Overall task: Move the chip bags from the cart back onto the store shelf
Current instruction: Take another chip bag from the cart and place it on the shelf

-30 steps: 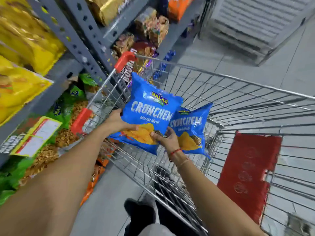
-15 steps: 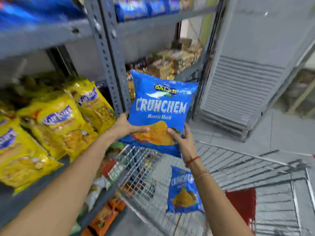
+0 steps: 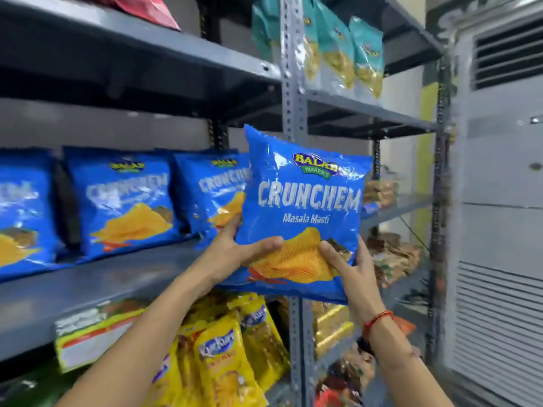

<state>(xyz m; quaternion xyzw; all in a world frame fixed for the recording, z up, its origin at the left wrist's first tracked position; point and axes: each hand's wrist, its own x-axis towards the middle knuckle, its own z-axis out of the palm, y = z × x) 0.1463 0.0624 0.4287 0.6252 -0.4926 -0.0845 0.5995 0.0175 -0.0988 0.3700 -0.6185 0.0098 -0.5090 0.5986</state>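
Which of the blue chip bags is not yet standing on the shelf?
The blue bag in front, held at its lower edge by the left hand and right hand. The other blue bags lean in a row on the shelf.

Both forearms reach up and fwd from the bottom of frame, converging toward centre. Left arm comes in from lower left, bare, wrist roughly straight. Left hand (image 3: 235,254) is clamped on the lower left edge of the blue Crunchem chip bag (image 3: 305,201): thumb lies flat across the front, fingers wrapped behind, mostly hidden. Right arm rises from lower right, a red thread bracelet (image 3: 377,318) round the wrist. Right hand (image 3: 352,268) grips the bag's lower right corner, thumb on the front pointing up-left, fingers prob. curled behind, can't see them well. Hands sit level, apart, not touching each other.
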